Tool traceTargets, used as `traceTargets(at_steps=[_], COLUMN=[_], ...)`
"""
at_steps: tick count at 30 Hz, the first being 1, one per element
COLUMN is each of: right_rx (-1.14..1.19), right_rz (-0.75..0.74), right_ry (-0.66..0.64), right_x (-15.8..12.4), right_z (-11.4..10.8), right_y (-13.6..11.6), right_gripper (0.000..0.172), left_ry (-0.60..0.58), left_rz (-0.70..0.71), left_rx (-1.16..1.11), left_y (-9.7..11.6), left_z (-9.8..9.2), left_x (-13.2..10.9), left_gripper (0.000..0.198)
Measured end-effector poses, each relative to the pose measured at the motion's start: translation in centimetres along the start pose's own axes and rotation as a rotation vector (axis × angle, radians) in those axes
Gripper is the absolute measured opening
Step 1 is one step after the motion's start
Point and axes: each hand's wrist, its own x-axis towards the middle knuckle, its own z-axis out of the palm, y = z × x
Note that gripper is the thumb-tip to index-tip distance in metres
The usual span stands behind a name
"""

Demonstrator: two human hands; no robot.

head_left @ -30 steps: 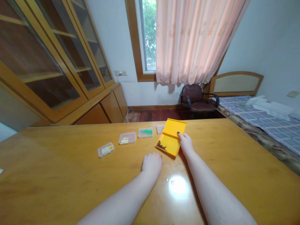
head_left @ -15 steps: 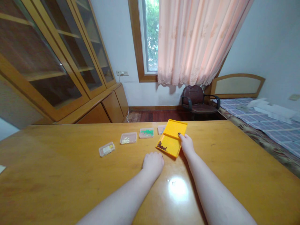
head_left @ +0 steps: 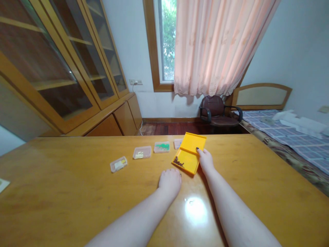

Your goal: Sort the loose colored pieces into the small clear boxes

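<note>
My right hand (head_left: 206,160) grips the right side of an opened yellow plastic case (head_left: 191,158), its thumb over the hinge line. Small dark brown pieces (head_left: 178,162) are gathered in the lower left corner of the case. My left hand (head_left: 170,181) is curled on the table just below that corner; whether its fingers hold anything is hidden. A shallow clear box with green pieces (head_left: 162,146) lies to the left of the case. Another clear box (head_left: 177,144) is partly covered by the case's left edge.
Farther left on the wooden table (head_left: 64,185) are a clear box with cream pieces (head_left: 142,153) and one with white and yellow contents (head_left: 118,164). A pale flat item (head_left: 3,184) sits at the left edge. Beyond the table stands a brown armchair (head_left: 214,108).
The view has shifted slightly. The brown pieces look a little more bunched in the corner of the yellow case. Both hands keep nearly the same places.
</note>
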Motion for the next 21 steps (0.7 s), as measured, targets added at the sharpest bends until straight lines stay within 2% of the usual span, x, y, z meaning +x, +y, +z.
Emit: traceTargets(at_steps=[7,12,18,21], right_rx=[0.022,0.038,0.037,0.028], right_rz=[-0.003,-0.002,0.002,0.006], right_ry=[0.002,0.017,0.015,0.020], right_x=[-0.2,-0.4,-0.4,-0.4], right_z=[0.2,0.3,0.4,0.4], right_y=[-0.2,-0.5,-0.7,-0.6], right_gripper=[0.033,0.033,0.033,0.034], left_ry=[-0.057,-0.009,0.051,0.080], left_rz=[0.030,0.061,0.015,0.035], left_rx=[-0.021,-0.026,-0.092,-0.114], left_y=[-0.4,-1.1,-1.7,-1.9], left_z=[-0.1,0.0,-0.1,-0.1], left_x=[0.6,0.8,1.1,1.1], left_gripper=[0.029,0.028,0.025,0.023])
